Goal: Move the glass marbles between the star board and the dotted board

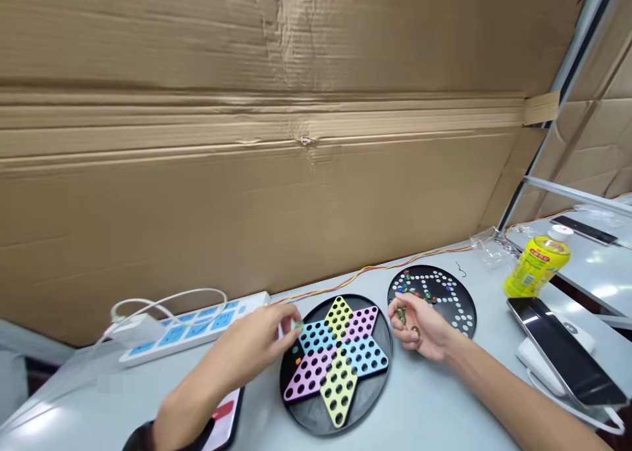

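Observation:
A round black Chinese checkers board (366,393) lies on the table, its star of yellow, pink and blue points full of holes. Over its upper left rim, my left hand (281,329) pinches a small greenish marble (298,324) between thumb and fingers. My right hand (419,326), palm up with fingers curled, holds several marbles (401,315) right of the board. Behind that hand sits a second round black board (464,306) with white dots and several coloured marbles, partly covered by the hand.
A white power strip (197,329) with a plug and cable lies at left, near a partly hidden phone-like object (224,424). At right are a yellow drink bottle (538,263), a black phone (567,352) and a white power bank (538,365). A cardboard wall (296,207) rises behind.

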Available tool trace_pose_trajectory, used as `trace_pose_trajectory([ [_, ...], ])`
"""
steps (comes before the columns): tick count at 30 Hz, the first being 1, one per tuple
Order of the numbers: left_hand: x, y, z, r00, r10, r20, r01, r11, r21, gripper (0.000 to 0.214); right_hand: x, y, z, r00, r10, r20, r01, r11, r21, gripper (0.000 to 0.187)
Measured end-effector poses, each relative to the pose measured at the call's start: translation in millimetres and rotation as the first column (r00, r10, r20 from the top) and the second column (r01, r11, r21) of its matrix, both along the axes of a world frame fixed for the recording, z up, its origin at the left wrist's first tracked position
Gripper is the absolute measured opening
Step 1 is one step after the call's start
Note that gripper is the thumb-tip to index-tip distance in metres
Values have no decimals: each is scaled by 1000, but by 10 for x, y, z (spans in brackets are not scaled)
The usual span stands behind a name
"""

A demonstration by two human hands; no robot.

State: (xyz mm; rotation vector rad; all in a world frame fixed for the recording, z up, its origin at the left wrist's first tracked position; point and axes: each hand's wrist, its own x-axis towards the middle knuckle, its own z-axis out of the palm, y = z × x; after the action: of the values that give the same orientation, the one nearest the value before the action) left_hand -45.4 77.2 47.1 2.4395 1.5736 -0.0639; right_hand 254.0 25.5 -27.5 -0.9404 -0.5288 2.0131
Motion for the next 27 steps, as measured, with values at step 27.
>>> trace_pose_trajectory([
  [27,-10,-19,-84,974,69,-216,-90,992,-86,12,823,208,-98,54,-457,888,-269,850,454,11],
])
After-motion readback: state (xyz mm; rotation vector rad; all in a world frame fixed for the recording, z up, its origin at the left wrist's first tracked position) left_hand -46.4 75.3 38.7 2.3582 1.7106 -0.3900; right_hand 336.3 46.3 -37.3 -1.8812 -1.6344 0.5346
